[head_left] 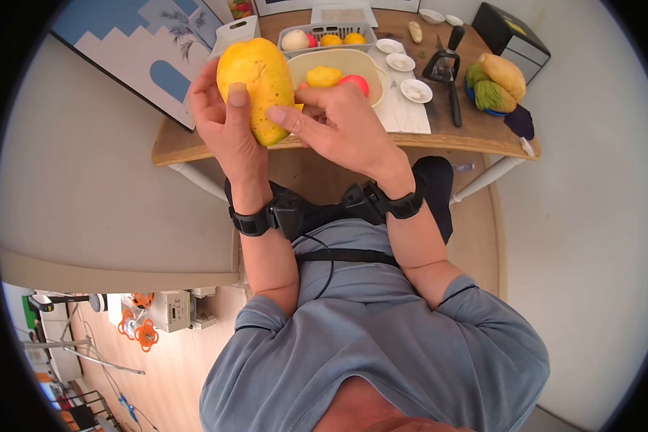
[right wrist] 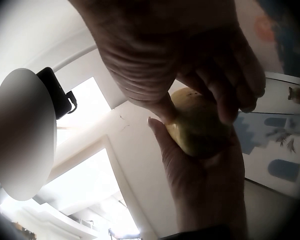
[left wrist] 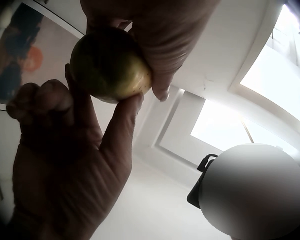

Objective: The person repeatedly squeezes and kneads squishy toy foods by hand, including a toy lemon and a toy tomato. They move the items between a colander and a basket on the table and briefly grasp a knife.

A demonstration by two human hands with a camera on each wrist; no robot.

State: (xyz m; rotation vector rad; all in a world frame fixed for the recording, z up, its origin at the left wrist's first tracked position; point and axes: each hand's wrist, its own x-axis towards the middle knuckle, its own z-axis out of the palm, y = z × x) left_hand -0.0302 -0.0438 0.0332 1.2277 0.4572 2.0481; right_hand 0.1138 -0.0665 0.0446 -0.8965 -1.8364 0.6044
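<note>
My left hand (head_left: 229, 128) holds up a large yellow mango (head_left: 252, 75) with dark specks, its thumb lying across the front and its fingers around the far left side. From the right, my right hand (head_left: 349, 126) grips the fruit's lower end, with the thumb on the skin. A small yellow sliver (head_left: 299, 107) shows beside the right fingers, which are partly hidden. In the left wrist view the mango (left wrist: 110, 65) sits between both hands, greenish in shadow. The right wrist view shows the right thumb and fingers on either side of the mango (right wrist: 202, 130).
Behind the hands, a cream basin (head_left: 378, 68) on the wooden table (head_left: 475, 137) holds yellow and red fruit. A grey basket (head_left: 289, 52) of fruit stands farther back. Small white dishes (head_left: 416, 91), black-handled tools (head_left: 454, 104) and a blue bowl (head_left: 470, 92) with green and yellow produce are right.
</note>
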